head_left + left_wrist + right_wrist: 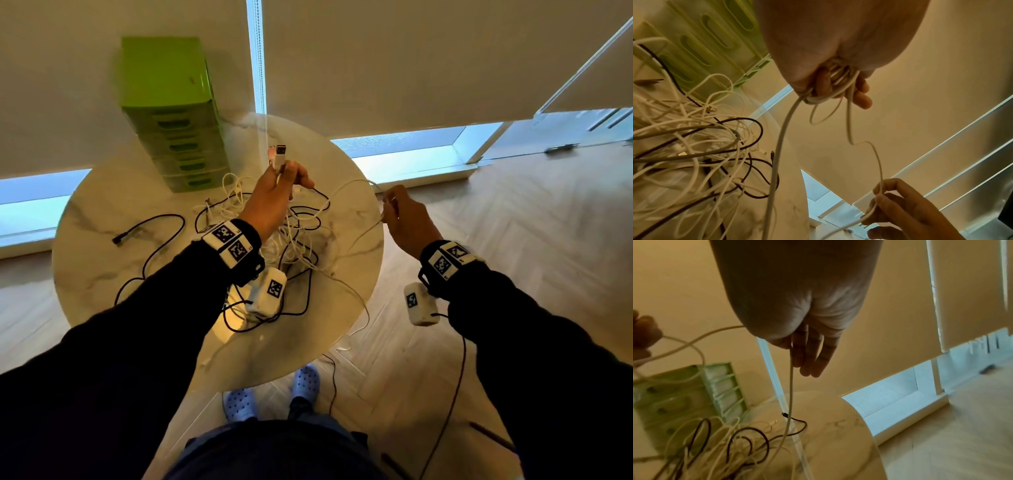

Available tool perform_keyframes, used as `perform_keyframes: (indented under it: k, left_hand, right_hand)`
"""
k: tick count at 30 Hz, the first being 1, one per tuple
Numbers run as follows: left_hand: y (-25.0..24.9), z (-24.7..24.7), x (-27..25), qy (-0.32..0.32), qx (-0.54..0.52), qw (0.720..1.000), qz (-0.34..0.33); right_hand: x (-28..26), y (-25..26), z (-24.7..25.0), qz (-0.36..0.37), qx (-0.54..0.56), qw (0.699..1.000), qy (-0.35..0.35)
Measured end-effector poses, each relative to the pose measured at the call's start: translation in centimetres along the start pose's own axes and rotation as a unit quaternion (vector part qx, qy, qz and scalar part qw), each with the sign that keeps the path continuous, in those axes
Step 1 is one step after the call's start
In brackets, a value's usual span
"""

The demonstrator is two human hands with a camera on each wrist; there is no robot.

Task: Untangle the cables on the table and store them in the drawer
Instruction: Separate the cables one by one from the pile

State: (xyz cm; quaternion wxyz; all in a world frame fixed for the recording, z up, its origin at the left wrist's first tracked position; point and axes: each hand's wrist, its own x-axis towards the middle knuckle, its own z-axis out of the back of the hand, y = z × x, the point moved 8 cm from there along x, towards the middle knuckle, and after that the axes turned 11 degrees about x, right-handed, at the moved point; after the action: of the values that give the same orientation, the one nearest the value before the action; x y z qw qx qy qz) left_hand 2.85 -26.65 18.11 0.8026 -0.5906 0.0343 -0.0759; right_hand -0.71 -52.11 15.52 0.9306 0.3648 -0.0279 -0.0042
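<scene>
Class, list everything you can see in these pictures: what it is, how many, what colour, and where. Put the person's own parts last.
drawer unit: one, green, several closed drawers, far left of the table.
round table: one, pale marble top.
cable pile: white and black, count unclear, mid-table.
black cable: one, lying left of the pile.
white cable: one, strung between the two hands.
USB plug: one, white, above the left fist.
shoes: two, pale blue, on the floor.
left hand: grips coiled white cable.
right hand: pinches the white cable.
</scene>
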Motion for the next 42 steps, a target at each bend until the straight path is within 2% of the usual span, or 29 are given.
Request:
perform_keyframes:
  k: [6,10,13,16,18,20,22,24,26,28,31,34,36,39,41,42]
  left_hand:
    - [2.0,-1.7,-1.1,0.013,-0.005,0.999,0.032]
    - [2.4,-1.3,-1.1,0.003,-0.022,0.999,0.05]
    - [2.0,-0.9,-1.0,-0.007,-0.04,0.998,0.043]
    - [1.6,-1.7,-0.7,-0.01,-0.05,0.998,0.029]
    - [1.3,-3.1,-0.8,0.003,-0.054,0.998,0.022]
    - [1.2,-4.9,-1.0,0.023,-0.054,0.998,0.026]
    - [1.1,-6.5,-1.2,0.043,-0.05,0.997,0.036]
    - [1.0,-7.8,-1.2,0.058,-0.044,0.997,0.038]
    - [0.7,-8.6,-1.2,0.067,-0.037,0.996,0.038]
    - [0.2,-8.8,-1.1,0.072,-0.018,0.997,0.031]
    - [-0.3,-9.1,-0.8,0.081,0.007,0.996,0.028]
    - [-0.4,-9.0,-0.4,0.069,0.005,0.997,0.024]
    - [-0.1,-8.9,-0.3,0.062,-0.009,0.997,0.038]
    - [0.1,-9.4,-0.7,0.103,-0.031,0.992,0.061]
    - [0.1,-9.6,-1.2,0.127,-0.014,0.99,0.065]
    - [0.1,-9.5,-1.3,0.127,-0.007,0.99,0.068]
  right_hand:
    - [1.4,4.2,-3.0,0.047,0.066,0.996,0.035]
    - [1.7,4.8,-5.3,0.071,-0.001,0.989,0.133]
    - [1.0,0.3,-5.9,0.009,-0.077,0.978,0.195]
    - [-1.2,-4.8,-5.8,-0.089,-0.148,0.96,0.222]
    - [-2.6,-6.9,-6.0,-0.127,-0.172,0.95,0.225]
    - [-3.0,-6.2,-6.9,-0.087,-0.149,0.961,0.218]
    - [-3.0,-2.8,-7.9,-0.006,-0.077,0.974,0.211]
    - [-3.2,0.6,-9.0,0.048,0.014,0.97,0.237]
    - [-4.0,2.5,-9.9,0.046,0.063,0.959,0.273]
    - [-4.5,3.5,-9.7,0.042,0.077,0.962,0.257]
    - [-4.7,3.7,-8.5,0.086,0.054,0.975,0.199]
    - [-4.4,3.0,-5.7,0.139,-0.018,0.985,0.101]
    - [-3.6,1.7,-3.7,0.113,-0.028,0.991,0.058]
    - [-2.1,-1.4,-1.1,0.013,-0.096,0.994,0.048]
    - [-1.1,-4.2,0.5,-0.066,-0.172,0.981,0.066]
    - [-0.9,-5.6,0.9,-0.114,-0.219,0.964,0.1]
